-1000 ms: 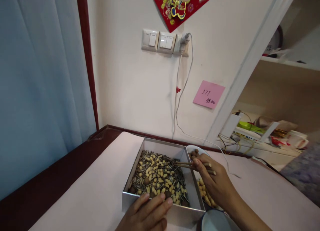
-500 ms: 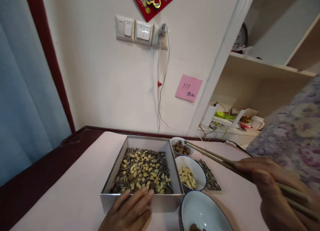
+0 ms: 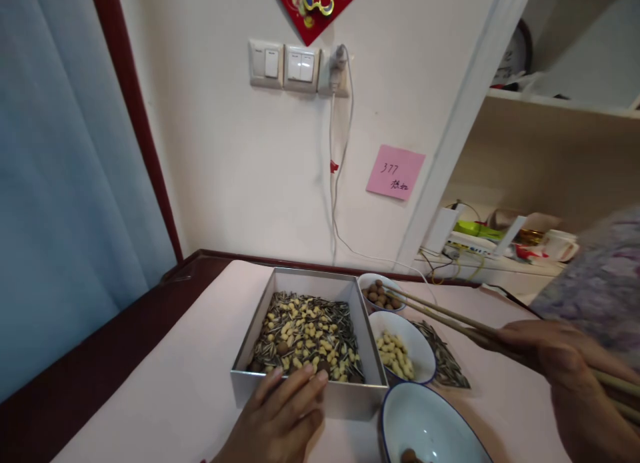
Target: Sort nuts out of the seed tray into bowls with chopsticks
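My left hand is at the near wall of a silver-grey box, fingers over the rim and thumb against the outside. Inside the box lie striped sunflower seeds, peanuts in the shell and a few round brown balls, perhaps nuts. With my right hand I hold a pair of long wooden chopsticks. Their tips reach into a small bowl of similar brown balls at the back. Whether they pinch one I cannot tell.
A blue-rimmed bowl of peanuts stands right of the box, beside a packet of sunflower seeds. Nearer is a larger bowl with brown balls at its bottom. A white cable runs down the wall behind; a person's floral clothing shows at right.
The view has swung left, so everything sits further right. The chopstick tips have moved from the small bowl's rim in among the brown balls. My left hand stays on the box.
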A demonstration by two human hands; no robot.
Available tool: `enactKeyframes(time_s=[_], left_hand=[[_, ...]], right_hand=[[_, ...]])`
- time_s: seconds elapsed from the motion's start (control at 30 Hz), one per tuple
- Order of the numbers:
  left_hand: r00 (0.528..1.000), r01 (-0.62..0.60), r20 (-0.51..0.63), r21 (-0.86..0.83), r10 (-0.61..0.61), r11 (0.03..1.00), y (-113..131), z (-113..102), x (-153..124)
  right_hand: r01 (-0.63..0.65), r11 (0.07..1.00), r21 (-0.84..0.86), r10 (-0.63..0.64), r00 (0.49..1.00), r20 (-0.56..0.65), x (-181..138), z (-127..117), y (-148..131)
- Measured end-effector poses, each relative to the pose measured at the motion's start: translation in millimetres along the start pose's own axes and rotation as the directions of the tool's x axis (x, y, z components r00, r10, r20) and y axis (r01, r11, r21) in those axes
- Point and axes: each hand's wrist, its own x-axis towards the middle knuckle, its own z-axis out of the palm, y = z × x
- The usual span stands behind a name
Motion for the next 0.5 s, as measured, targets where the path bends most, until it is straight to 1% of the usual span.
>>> enactKeyframes(time_s=[0.03, 0.1, 0.17, 0.23, 0.33, 0.4, 0.5], left_hand=[[1.0, 0.0, 0.005, 0.006, 0.0, 1.0, 0, 0, 0], [1.0, -0.004, 0.001, 0.019, 0.004, 1.0, 1, -1, -1], [1.0, -0.015, -0.019, 0.035, 0.016, 0.999, 0, 0, -1], [0.999, -0.032, -0.038, 0.047, 0.033, 0.998, -1, 1, -2], [0.997, -0.053, -0.059, 0.07, 0.058, 0.996, -3, 4, -4], [0.995, -0.061, -0.076, 0.106, 0.069, 0.993, -5, 7, -6], [0.991, -0.065, -0.109, 0.153, 0.082, 0.986, -8, 12, -10]], right_hand=[[0.021, 0.999, 0.035, -0.022, 0.999, 0.034, 0, 6, -6], [0.025, 0.996, 0.085, -0.039, 0.985, 0.168, -1, 23, -21], [0.066, 0.988, 0.142, -0.106, 0.949, 0.297, -2, 45, -39], [0.089, 0.972, 0.217, -0.175, 0.891, 0.418, -3, 69, -54], [0.032, 0.955, 0.294, -0.2, 0.802, 0.563, -4, 101, -71], [-0.003, 0.942, 0.336, -0.219, 0.753, 0.62, -5, 118, -79], [-0.019, 0.916, 0.401, -0.281, 0.684, 0.674, -7, 140, -83]])
